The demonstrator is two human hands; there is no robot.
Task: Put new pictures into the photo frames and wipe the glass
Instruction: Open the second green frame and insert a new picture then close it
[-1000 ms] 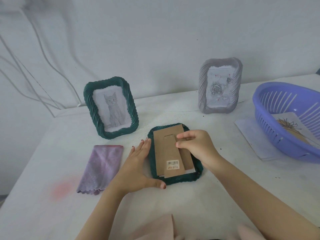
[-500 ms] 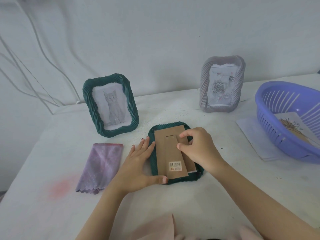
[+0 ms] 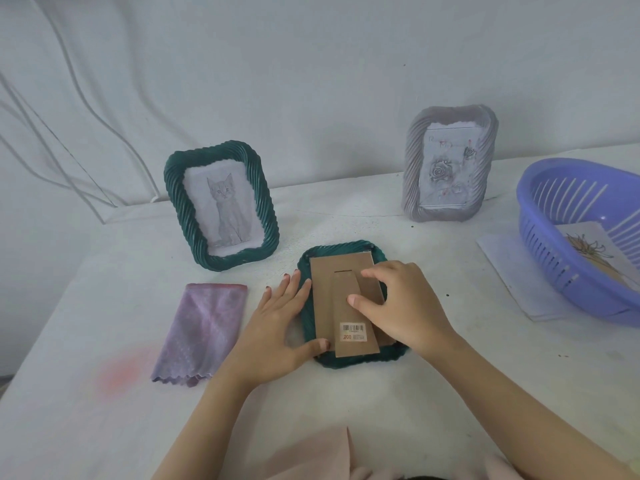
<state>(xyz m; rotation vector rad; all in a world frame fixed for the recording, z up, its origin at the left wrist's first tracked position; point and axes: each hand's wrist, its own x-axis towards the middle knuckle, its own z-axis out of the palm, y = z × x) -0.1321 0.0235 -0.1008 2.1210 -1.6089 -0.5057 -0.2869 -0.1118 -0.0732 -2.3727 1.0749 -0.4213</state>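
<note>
**Operator:** Illumination level?

**Technician:** Moderately bright, even and diffuse. A cool bluish cast covers the white table (image 3: pixel 502 358) and wall (image 3: pixel 311 64). No source is identifiable.

**Operator:** Shadows and glare?

**Technician:** Faint, soft-edged shadows only, beneath the left hand (image 3: pixel 277 327), the right hand (image 3: pixel 405 306) and the purple basket (image 3: pixel 540 251). The grey frame (image 3: pixel 414 174) appears pale and washed out.

**Operator:** Sharpness and distortion?

**Technician:** The centre is sharp. The bars on the barcode label (image 3: pixel 353 332) resolve, but its small print does not. Wide-angle bowing curves the table's far edge and the wall cables (image 3: pixel 104 129). The pink fabric (image 3: pixel 311 459) at the bottom edge is soft.
</note>
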